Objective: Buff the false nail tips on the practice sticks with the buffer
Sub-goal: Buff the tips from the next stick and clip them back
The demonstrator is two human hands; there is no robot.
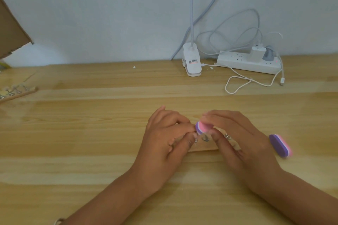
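A pink and purple buffer block (202,127) is pinched in my right hand (239,144), its end blurred over the practice sticks. Those sticks stand on a small wooden board (203,147) with metal clips (227,136); most of the board is hidden under my hands. My left hand (167,139) curls its fingers on a practice stick at the board's left part, right beside the buffer. The nail tip itself is hidden by my fingers and the buffer.
A second purple and pink buffer (280,145) lies on the table to the right. Another board with practice sticks (15,91) sits at the far left. At the back stand a white clip lamp (191,62), a power strip (248,61) and loose cables (237,86).
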